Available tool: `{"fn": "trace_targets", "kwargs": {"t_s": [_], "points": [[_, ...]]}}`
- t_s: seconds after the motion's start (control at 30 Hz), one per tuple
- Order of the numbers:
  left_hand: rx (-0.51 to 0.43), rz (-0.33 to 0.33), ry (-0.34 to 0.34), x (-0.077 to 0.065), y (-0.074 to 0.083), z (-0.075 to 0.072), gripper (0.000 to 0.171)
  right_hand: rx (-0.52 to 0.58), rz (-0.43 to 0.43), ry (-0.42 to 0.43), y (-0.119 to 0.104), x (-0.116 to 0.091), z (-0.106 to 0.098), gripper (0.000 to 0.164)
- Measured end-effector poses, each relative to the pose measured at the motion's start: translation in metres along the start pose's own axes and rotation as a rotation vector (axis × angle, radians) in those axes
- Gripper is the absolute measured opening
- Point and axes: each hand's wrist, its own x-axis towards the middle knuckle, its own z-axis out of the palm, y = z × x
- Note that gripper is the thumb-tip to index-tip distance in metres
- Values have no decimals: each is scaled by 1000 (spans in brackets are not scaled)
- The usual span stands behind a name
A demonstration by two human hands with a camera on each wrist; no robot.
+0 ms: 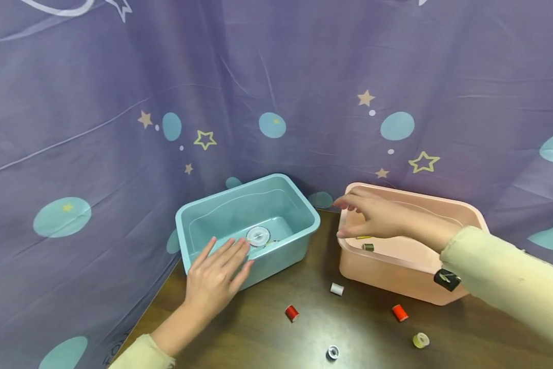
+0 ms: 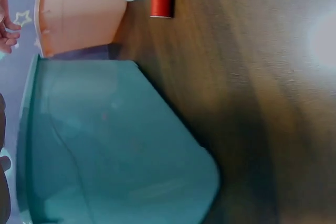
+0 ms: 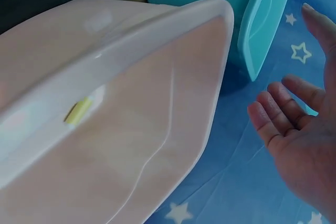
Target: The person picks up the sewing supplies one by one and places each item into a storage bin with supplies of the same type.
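Note:
My left hand (image 1: 217,274) is over the front rim of the teal bin (image 1: 304,241), fingers straight and holding nothing. Inside that bin lies a white round disc (image 1: 258,237) with a beaded-looking edge. Above the left end of the pink bin (image 1: 382,274) is my right hand (image 1: 373,215), its fingers loosely bent and nothing in them. In the right wrist view its palm (image 3: 307,150) shows bare beside the bin's rim. An olive thread spool (image 1: 368,247) and a yellow piece (image 1: 363,237) lie in the pink bin, partly under this hand in the head view.
On the wooden table (image 1: 258,338) lie several thread spools: a white one (image 1: 337,289), a dark red one (image 1: 292,313), an orange-red one (image 1: 400,313), a yellow one (image 1: 421,340) and a grey one (image 1: 333,352). A patterned purple cloth (image 1: 276,61) hangs behind both bins.

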Motion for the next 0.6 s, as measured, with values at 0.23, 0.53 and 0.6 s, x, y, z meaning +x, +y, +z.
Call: {"fn": "trace_targets", "kwargs": {"t_s": [0.23,0.53,0.6], "points": [[-64,65,-70,27,12,12,44,-28,88,28,3,-40,-15,69],[-127,161,-168,47,32,28,52,-90,150,95,9,-94,-25,71],[-130,177,-194,49,35,31,54,-110,159,116,10,-105,-25,72]]}}
